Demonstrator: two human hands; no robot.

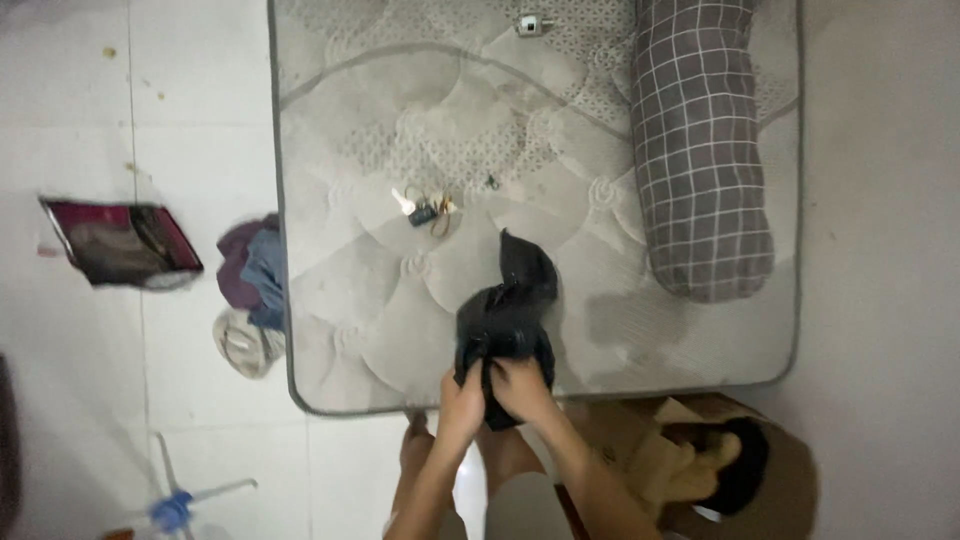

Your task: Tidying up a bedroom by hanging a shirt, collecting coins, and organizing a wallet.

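Note:
A black garment (508,310) lies bunched on the near edge of a bare quilted mattress (380,330) on the floor. My left hand (462,400) grips its lower left part and my right hand (520,388) grips its lower middle, the two hands close together. The cloth's upper end points away from me across the mattress. My bare legs and feet show below the hands at the mattress edge.
A grey checked bolster pillow (700,150) lies along the mattress's right side. Keys (425,210) and a small metal object (532,24) rest on the mattress. Clothes (252,290) and a dark red bag (122,242) lie on the tiled floor at left. An open cardboard box (700,460) stands at lower right.

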